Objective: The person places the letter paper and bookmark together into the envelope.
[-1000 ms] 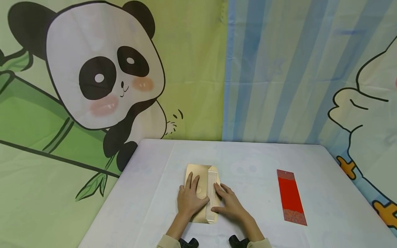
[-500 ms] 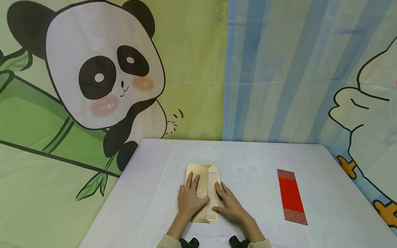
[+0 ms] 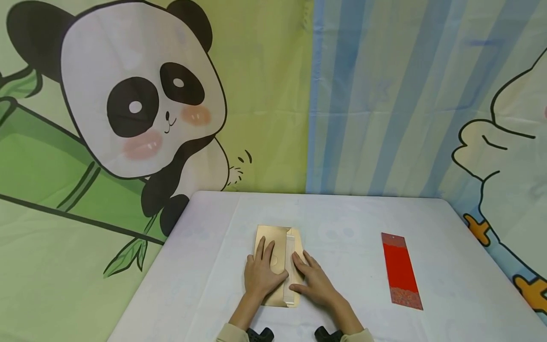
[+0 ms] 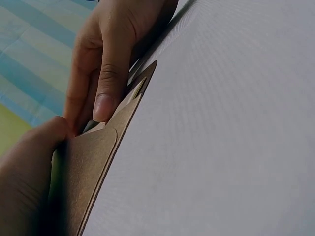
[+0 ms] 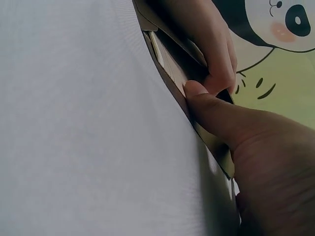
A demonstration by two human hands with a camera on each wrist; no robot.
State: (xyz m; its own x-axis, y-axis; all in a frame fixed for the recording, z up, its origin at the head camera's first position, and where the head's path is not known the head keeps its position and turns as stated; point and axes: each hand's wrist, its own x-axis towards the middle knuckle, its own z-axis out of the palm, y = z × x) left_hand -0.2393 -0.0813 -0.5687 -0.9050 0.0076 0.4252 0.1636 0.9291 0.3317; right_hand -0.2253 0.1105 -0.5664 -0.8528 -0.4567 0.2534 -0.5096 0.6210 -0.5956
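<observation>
Left hand [image 3: 261, 277] — straight-fingered on gold packet [image 3: 279, 252]

The gold envelope [image 3: 278, 248] looks papery with faint sheen, the tabletop [image 3: 346, 270] matt

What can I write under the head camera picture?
Left hand on a gold envelope, right hand at its edge, red strip apart, cartoon panda behind.

- Head view: looks forward and down from above the near side of the bench [image 3: 350, 228], set well back, wide enough for the backdrop.
- Left wrist: low, tilted, close to the fingers [image 4: 104, 93], facing the blue-striped cloth [image 3: 384, 104].
- Right wrist: likewise low, tilted and close, facing the printed panda [image 3: 149, 114].
- All three share the gold envelope [image 3: 279, 256].
</observation>
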